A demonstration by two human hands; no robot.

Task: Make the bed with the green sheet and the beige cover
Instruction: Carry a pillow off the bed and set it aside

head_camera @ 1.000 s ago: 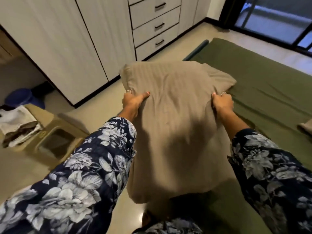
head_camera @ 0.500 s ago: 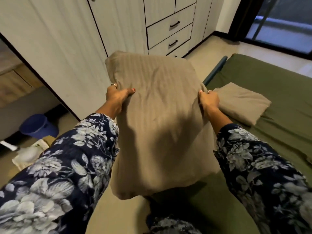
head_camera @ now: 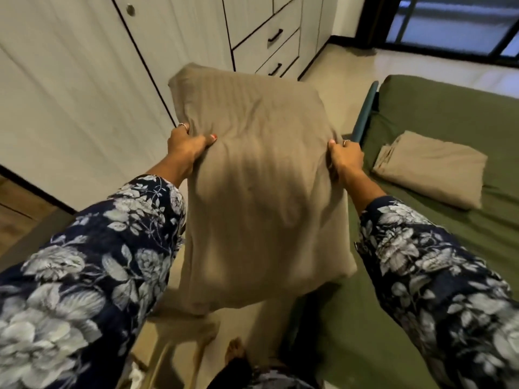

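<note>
I hold a pillow in a beige striped cover (head_camera: 261, 192) upright in the air beside the bed. My left hand (head_camera: 188, 144) grips its left edge and my right hand (head_camera: 346, 157) grips its right edge, thumbs on the near face. The green sheet (head_camera: 449, 113) lies spread over the mattress on the right. A second beige cover (head_camera: 429, 169), folded flat, rests on the sheet just right of my right hand. The pillow's lower end hangs over the bed's left edge.
White wardrobe doors (head_camera: 84, 94) and drawers with black handles (head_camera: 273, 37) stand close on the left and ahead. A teal bed frame rail (head_camera: 365, 113) runs along the mattress edge. A beige stool (head_camera: 179, 341) and my bare foot (head_camera: 236, 350) are on the floor below. A dark glass door (head_camera: 449, 21) is far right.
The pillow has come off the bed and swung left, away from the mattress, uncovering the folded beige cover on the sheet. Both hands keep their grip on its sides.
</note>
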